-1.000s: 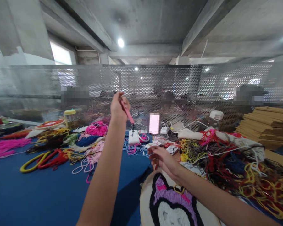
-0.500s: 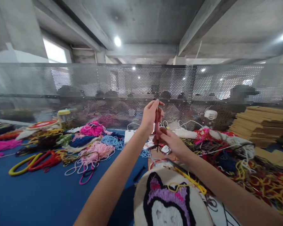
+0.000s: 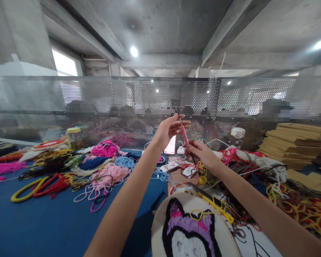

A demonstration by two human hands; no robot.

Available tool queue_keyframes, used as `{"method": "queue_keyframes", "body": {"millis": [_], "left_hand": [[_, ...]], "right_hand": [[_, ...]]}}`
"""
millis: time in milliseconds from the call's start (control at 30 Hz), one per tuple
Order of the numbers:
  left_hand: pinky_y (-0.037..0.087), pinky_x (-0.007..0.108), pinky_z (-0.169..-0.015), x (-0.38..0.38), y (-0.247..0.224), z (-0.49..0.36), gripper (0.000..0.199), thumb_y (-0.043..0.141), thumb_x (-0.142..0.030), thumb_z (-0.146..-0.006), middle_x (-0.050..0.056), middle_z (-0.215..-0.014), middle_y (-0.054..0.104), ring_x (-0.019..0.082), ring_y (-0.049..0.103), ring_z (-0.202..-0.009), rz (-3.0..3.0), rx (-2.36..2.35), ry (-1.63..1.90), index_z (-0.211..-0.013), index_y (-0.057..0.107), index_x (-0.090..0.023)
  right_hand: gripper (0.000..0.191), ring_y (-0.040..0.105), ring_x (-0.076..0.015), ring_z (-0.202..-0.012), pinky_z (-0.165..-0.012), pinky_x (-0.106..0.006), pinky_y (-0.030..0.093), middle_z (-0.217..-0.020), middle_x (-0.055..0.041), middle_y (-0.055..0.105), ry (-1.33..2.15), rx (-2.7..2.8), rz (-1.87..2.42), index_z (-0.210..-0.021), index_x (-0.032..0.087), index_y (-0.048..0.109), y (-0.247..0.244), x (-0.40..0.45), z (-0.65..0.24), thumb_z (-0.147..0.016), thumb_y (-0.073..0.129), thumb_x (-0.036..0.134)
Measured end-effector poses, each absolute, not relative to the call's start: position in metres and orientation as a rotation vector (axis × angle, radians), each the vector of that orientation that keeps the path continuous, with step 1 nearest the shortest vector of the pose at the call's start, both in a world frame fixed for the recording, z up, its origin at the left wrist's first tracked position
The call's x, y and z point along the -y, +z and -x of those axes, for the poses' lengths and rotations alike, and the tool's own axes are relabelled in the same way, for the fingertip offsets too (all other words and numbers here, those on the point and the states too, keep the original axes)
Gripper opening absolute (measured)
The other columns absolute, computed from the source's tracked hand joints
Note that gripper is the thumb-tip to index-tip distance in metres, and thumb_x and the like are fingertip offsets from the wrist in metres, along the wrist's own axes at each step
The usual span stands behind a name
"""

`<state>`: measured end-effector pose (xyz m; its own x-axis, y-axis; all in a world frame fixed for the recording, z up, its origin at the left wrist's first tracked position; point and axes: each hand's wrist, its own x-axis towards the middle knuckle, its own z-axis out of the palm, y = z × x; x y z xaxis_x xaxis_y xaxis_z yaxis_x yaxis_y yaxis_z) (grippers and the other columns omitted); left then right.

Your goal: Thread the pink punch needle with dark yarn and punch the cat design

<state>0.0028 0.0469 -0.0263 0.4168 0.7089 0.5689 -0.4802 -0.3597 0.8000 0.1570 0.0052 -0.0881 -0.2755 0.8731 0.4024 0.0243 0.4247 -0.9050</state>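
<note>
In the middle of the view, my right hand (image 3: 200, 153) grips the lower end of a pink-handled punch needle (image 3: 185, 136), which stands tilted with its metal tip up. My left hand (image 3: 171, 126) is at the tip, its thumb and forefinger pinched on black yarn (image 3: 179, 116), with the other fingers loosely extended. More black yarn hangs from the handle's bottom by my right hand. Below both hands lies a round hoop of pale cloth (image 3: 160, 228) bearing a punched animal design (image 3: 188, 223) in black, purple, pink and white. A yellow yarn strand crosses one ear.
Yarn heaps, such as a pink one (image 3: 107, 148) and a mixed tangle (image 3: 296, 203), flank the hoop. Scissors with yellow handles (image 3: 219, 208) lie beside it. A lit phone (image 3: 170, 145) stands behind, before a perforated metal screen (image 3: 139, 92). Cardboard (image 3: 294, 142) is stacked at right.
My right hand has moved slightly right and up, tilting the punch needle so its tip leans left. My left hand has shifted slightly left, and the phone screen now shows.
</note>
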Motion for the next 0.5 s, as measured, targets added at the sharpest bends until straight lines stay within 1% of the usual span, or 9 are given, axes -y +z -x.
{"method": "queue_keyframes", "body": {"millis": [67,133,200,300,400,500], "left_hand": [[0.046,0.027,-0.071,-0.049,-0.028,-0.003,0.024,0.058,-0.026,-0.080,0.009,-0.092,0.070,0.019,0.064,-0.088,-1.526,-0.192,1.252,-0.100,0.062,-0.015],[0.046,0.025,-0.070,-0.051,-0.030,-0.002,0.022,0.059,-0.021,-0.079,0.008,-0.091,0.070,0.018,0.064,-0.087,-1.560,-0.202,1.286,-0.100,0.063,-0.016],[0.045,0.025,-0.067,-0.053,-0.031,-0.001,0.021,0.059,-0.021,-0.080,0.008,-0.090,0.070,0.017,0.064,-0.084,-1.566,-0.218,1.335,-0.099,0.063,-0.016],[0.045,0.024,-0.065,-0.054,-0.031,0.000,0.020,0.058,-0.020,-0.080,0.007,-0.088,0.069,0.016,0.064,-0.082,-1.562,-0.215,1.388,-0.099,0.063,-0.016],[0.045,0.024,-0.064,-0.055,-0.031,0.001,0.017,0.057,-0.018,-0.080,0.006,-0.085,0.069,0.015,0.064,-0.080,-1.539,-0.217,1.435,-0.097,0.062,-0.016],[0.046,0.025,-0.064,-0.055,-0.031,0.001,0.015,0.055,-0.016,-0.081,0.006,-0.082,0.069,0.015,0.064,-0.078,-1.508,-0.216,1.473,-0.095,0.061,-0.016]], "right_hand": [[0.025,0.048,-0.0065,-0.051,-0.050,-0.023,0.036,-0.069,0.0020,0.056,1.017,1.637,0.798,-0.087,0.017,0.055,-0.087,-0.004,-0.156,-0.080,0.056,0.042],[0.025,0.048,-0.0066,-0.051,-0.050,-0.023,0.036,-0.072,0.0008,0.059,1.020,1.651,0.802,-0.090,0.017,0.056,-0.086,-0.004,-0.157,-0.080,0.057,0.041],[0.027,0.050,-0.0068,-0.053,-0.053,-0.023,0.038,-0.077,-0.0006,0.063,1.026,1.689,0.814,-0.096,0.018,0.056,-0.085,-0.004,-0.161,-0.077,0.061,0.037],[0.032,0.054,-0.0079,-0.057,-0.061,-0.024,0.043,-0.080,-0.0023,0.068,1.039,1.731,0.855,-0.100,0.018,0.056,-0.084,-0.007,-0.168,-0.072,0.066,0.029],[0.032,0.057,-0.0097,-0.059,-0.065,-0.026,0.045,-0.078,-0.0035,0.069,1.052,1.726,0.906,-0.099,0.017,0.058,-0.083,-0.010,-0.174,-0.070,0.066,0.027],[0.027,0.058,-0.0098,-0.058,-0.065,-0.026,0.045,-0.075,-0.0034,0.069,1.047,1.750,0.941,-0.094,0.016,0.061,-0.082,-0.009,-0.174,-0.069,0.066,0.025]]}}
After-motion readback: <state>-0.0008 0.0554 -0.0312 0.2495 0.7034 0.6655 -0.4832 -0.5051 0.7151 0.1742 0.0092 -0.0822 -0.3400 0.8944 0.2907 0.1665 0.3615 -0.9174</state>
